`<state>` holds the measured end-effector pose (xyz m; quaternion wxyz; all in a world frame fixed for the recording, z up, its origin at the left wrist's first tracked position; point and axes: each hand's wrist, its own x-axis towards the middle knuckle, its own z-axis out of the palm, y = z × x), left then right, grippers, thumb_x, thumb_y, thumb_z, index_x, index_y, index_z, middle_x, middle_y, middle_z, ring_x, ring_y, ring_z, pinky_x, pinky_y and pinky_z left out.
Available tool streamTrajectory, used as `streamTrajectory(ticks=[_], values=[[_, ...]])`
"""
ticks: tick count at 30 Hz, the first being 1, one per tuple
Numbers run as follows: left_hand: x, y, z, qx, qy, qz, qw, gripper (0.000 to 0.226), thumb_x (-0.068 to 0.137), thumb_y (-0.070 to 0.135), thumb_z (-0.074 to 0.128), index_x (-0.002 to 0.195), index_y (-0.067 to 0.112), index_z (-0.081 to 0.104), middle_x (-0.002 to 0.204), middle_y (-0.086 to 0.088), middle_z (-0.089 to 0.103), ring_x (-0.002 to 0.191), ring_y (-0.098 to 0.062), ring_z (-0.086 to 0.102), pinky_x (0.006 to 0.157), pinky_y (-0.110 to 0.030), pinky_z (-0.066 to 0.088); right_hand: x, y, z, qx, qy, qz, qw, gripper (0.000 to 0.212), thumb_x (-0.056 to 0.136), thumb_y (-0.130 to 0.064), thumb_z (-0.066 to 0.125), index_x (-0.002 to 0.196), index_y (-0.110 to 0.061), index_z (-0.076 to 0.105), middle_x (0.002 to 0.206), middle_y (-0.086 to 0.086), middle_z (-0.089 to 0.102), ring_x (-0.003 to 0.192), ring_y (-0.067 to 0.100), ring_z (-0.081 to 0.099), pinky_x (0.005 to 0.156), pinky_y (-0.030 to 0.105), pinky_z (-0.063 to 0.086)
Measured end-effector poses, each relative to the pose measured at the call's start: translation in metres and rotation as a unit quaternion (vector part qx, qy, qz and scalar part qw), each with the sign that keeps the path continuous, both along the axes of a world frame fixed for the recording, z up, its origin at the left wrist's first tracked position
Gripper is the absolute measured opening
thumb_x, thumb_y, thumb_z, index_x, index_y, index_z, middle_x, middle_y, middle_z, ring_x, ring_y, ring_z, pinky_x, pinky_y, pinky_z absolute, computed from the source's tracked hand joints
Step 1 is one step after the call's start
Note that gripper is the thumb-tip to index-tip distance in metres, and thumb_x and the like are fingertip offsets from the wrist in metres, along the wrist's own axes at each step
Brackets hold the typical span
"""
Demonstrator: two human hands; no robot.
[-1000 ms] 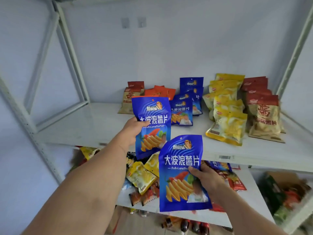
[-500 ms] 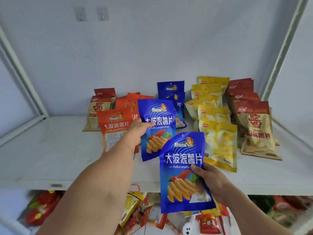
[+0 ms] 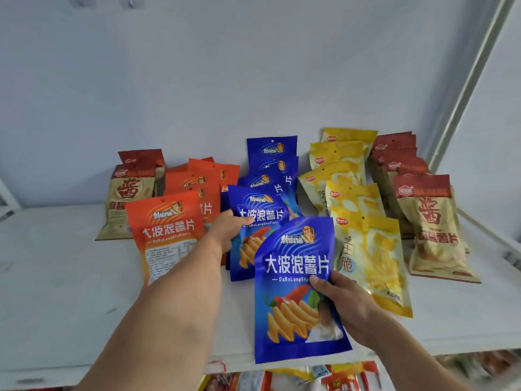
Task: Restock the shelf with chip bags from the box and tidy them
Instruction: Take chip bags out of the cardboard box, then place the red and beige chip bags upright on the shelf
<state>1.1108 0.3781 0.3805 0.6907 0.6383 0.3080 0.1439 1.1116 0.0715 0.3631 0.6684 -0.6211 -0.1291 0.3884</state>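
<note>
My left hand (image 3: 229, 231) grips one blue chip bag (image 3: 255, 221) at the front of the blue row on the shelf (image 3: 56, 277). My right hand (image 3: 342, 301) pinches a second blue bag (image 3: 293, 280) above the shelf's front edge.

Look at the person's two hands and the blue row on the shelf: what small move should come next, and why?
Probably the left hand should let go of the blue bag it holds at the front of the blue row and draw back. That bag already appears to stand on the shelf in line with its row, and the right hand grips a second blue bag that needs the spot in front.
</note>
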Motion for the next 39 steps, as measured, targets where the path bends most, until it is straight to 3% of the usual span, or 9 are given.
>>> streamTrajectory(ticks=[4, 8, 11, 15, 18, 20, 28, 33, 39], values=[[0.009, 0.005, -0.002, 0.004, -0.006, 0.003, 1.000, 0.025, 0.090, 0.001, 0.072, 0.114, 0.001, 0.066, 0.113, -0.020, 0.074, 0.102, -0.036, 0.072, 0.094, -0.050, 0.058, 0.005, 0.000, -0.003, -0.009, 0.001, -0.006, 1.000, 0.048, 0.084, -0.040, 0.072, 0.116, -0.006, 0.063, 0.111, 0.035, 0.065, 0.062, 0.029, 0.051, 0.055, 0.032, 0.048], [0.013, 0.009, -0.001, 0.022, -0.015, 0.012, 1.000, 0.035, 0.088, 0.004, 0.075, 0.120, -0.003, 0.065, 0.116, -0.020, 0.074, 0.094, -0.030, 0.073, 0.076, -0.037, 0.060, 0.008, 0.006, -0.003, -0.006, -0.004, -0.009, 1.000, 0.042, 0.090, -0.035, 0.067, 0.117, -0.003, 0.061, 0.103, 0.026, 0.071, 0.053, 0.021, 0.051, 0.050, 0.028, 0.050], [0.011, 0.006, 0.009, 0.135, 0.036, 0.058, 0.989, 0.049, 0.088, 0.018, 0.078, 0.127, -0.002, 0.057, 0.123, -0.015, 0.070, 0.104, -0.028, 0.069, 0.084, -0.037, 0.055, 0.005, 0.020, -0.001, -0.016, -0.012, -0.009, 1.000, 0.038, 0.094, -0.032, 0.065, 0.117, -0.003, 0.060, 0.096, 0.018, 0.074, 0.049, 0.016, 0.053, 0.049, 0.027, 0.050], [-0.003, -0.008, 0.032, 0.355, 0.127, 0.103, 0.921, 0.051, 0.101, 0.032, 0.058, 0.141, 0.004, 0.047, 0.131, -0.014, 0.064, 0.121, -0.033, 0.061, 0.091, -0.036, 0.046, 0.002, 0.046, -0.003, -0.050, -0.031, -0.021, 0.998, 0.037, 0.092, -0.037, 0.067, 0.114, -0.009, 0.060, 0.094, 0.013, 0.077, 0.059, 0.021, 0.062, 0.059, 0.035, 0.056], [-0.022, -0.019, 0.039, 0.447, 0.125, 0.142, 0.874, 0.041, 0.104, 0.038, 0.050, 0.137, 0.014, 0.052, 0.125, -0.005, 0.068, 0.111, -0.026, 0.066, 0.084, -0.037, 0.051, 0.007, 0.064, -0.009, -0.083, -0.040, -0.030, 0.995, 0.038, 0.089, -0.041, 0.071, 0.112, -0.013, 0.059, 0.096, 0.010, 0.077, 0.086, 0.033, 0.075, 0.086, 0.052, 0.060], [-0.039, -0.026, 0.037, 0.485, 0.097, 0.161, 0.854, 0.036, 0.105, 0.037, 0.049, 0.134, 0.016, 0.056, 0.120, 0.000, 0.069, 0.105, -0.023, 0.067, 0.076, -0.033, 0.048, 0.012, 0.073, -0.011, -0.096, -0.044, -0.044, 0.993, 0.039, 0.087, -0.042, 0.073, 0.112, -0.015, 0.059, 0.099, 0.006, 0.077, 0.088, 0.027, 0.076, 0.087, 0.051, 0.060], [-0.111, -0.056, 0.011, 0.564, 0.111, 0.126, 0.809, 0.024, 0.105, 0.032, 0.049, 0.118, 0.018, 0.063, 0.109, 0.001, 0.070, 0.092, -0.020, 0.066, 0.069, -0.031, 0.045, 0.022, 0.100, -0.003, -0.194, -0.149, -0.085, 0.966, 0.036, 0.091, -0.043, 0.069, 0.113, -0.018, 0.055, 0.100, 0.000, 0.069, 0.087, 0.018, 0.070, 0.079, 0.039, 0.060], [-0.159, -0.085, -0.002, 0.571, 0.140, 0.114, 0.801, 0.023, 0.104, 0.030, 0.053, 0.115, 0.015, 0.066, 0.104, -0.001, 0.073, 0.090, -0.021, 0.067, 0.067, -0.030, 0.045, 0.020, 0.111, -0.003, -0.231, -0.224, -0.090, 0.942, 0.044, 0.092, -0.043, 0.068, 0.123, -0.014, 0.055, 0.112, 0.003, 0.067, 0.085, 0.017, 0.061, 0.056, 0.027, 0.044], [-0.216, -0.123, -0.007, 0.551, 0.253, 0.117, 0.786, 0.027, 0.106, 0.034, 0.043, 0.120, 0.022, 0.062, 0.113, 0.003, 0.071, 0.101, -0.019, 0.067, 0.077, -0.033, 0.049, -0.001, 0.108, 0.004, -0.305, -0.333, -0.082, 0.888, 0.066, 0.092, -0.044, 0.067, 0.141, -0.009, 0.040, 0.140, 0.015, 0.052, 0.126, 0.033, 0.053, 0.092, 0.041, 0.047]])
